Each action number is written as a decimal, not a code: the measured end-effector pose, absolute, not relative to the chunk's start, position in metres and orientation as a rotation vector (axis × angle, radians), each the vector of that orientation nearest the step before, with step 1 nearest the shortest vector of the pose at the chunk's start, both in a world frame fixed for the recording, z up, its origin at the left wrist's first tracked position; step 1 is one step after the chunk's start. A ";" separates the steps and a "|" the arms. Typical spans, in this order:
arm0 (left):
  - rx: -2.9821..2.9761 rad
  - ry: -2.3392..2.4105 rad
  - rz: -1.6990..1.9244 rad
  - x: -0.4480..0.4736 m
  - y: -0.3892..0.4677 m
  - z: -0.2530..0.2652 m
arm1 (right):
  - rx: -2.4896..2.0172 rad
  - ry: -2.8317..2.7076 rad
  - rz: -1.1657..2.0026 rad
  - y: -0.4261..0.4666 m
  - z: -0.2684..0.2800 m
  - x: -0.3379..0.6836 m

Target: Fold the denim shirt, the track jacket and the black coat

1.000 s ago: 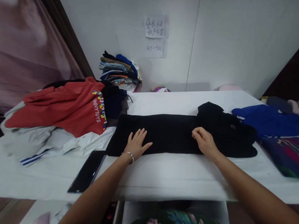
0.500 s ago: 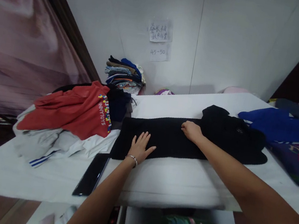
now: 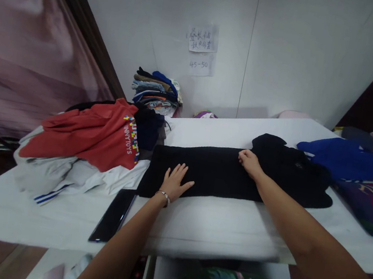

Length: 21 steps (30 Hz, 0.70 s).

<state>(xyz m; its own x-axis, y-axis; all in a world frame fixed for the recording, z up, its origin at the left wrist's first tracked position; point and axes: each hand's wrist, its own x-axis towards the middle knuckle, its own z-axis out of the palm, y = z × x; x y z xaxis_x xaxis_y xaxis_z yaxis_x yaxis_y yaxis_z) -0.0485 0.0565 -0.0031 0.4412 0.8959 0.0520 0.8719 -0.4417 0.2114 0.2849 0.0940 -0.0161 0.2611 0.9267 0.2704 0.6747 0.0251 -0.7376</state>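
Observation:
A black top (image 3: 213,172) lies across the table, folded into a long flat strip on the left and bunched on the right, where a small faint mark shows. My left hand (image 3: 175,182) rests flat on the strip near its left end, fingers spread. Over the middle of the strip is my right hand (image 3: 250,164), its fingers curled in and touching the cloth by the bunched part. No fold of fabric shows between those fingers. A dark phone-like slab (image 3: 112,215) lies beside my left forearm.
At the left is a heap with a red sweatshirt (image 3: 91,138) on top. A folded clothes stack (image 3: 155,92) stands behind it. Blue clothing (image 3: 349,158) and a dark patterned cloth (image 3: 371,201) lie at the right on the white table (image 3: 215,229). Paper signs (image 3: 202,50) hang on the wall.
My right hand has slid a little to the right along the black top, its fingers still curled. The left hand stays flat in place, and the cloth looks the same.

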 end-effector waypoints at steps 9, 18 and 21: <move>2.513 1.789 0.319 -0.046 0.094 0.007 | -1.672 -1.720 0.363 0.086 -0.013 0.275; 2.618 1.830 0.199 -0.042 0.106 -0.011 | -1.828 -1.913 0.216 0.085 -0.008 0.259; 2.625 1.838 0.202 -0.042 0.104 -0.010 | -1.847 -1.883 0.225 0.086 -0.007 0.262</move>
